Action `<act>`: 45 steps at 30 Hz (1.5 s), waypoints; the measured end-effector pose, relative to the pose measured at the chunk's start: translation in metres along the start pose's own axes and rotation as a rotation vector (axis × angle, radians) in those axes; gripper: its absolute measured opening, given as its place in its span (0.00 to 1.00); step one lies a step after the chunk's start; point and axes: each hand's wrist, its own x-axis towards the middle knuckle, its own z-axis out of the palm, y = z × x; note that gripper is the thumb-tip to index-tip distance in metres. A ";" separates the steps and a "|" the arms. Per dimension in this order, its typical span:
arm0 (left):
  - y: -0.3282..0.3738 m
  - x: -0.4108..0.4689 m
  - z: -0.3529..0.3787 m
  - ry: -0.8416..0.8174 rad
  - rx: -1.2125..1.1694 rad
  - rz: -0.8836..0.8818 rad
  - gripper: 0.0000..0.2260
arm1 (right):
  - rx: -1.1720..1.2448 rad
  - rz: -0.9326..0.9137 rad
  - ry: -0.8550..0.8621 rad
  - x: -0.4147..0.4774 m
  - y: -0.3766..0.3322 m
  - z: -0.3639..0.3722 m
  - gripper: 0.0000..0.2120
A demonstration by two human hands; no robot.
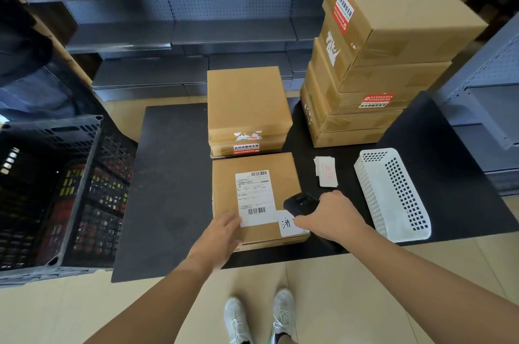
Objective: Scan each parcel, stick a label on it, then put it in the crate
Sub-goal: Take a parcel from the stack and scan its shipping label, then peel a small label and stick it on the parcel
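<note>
A flat cardboard parcel (224, 189) lies at the front of the black table (168, 175), with a white shipping label (254, 194) on top and a small white handwritten label (286, 224) at its near right corner. My left hand (222, 231) rests flat on the parcel's near left edge, fingers apart. My right hand (328, 217) grips a black handheld scanner (300, 203) held over the parcel's right side, its head pointing towards the shipping label. The black plastic crate (56, 189) stands to the left of the table; several items lie inside.
Behind the parcel sits a short stack of cardboard boxes (247, 102), and a taller stack (379, 62) at the back right. A pile of small labels (325, 171) and a white perforated basket (393, 192) lie on the right. Grey shelving with small boxes lines the back.
</note>
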 end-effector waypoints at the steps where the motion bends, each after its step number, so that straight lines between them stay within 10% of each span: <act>1: 0.000 0.000 0.000 -0.003 -0.002 -0.004 0.24 | 0.001 0.000 -0.001 0.000 0.000 0.000 0.30; 36: -0.034 0.003 0.044 0.185 -0.089 0.004 0.28 | -0.062 0.233 0.057 0.113 0.078 0.078 0.31; 45: 0.087 0.105 -0.004 0.160 -0.116 0.084 0.15 | 0.233 0.210 0.185 0.125 0.094 0.055 0.23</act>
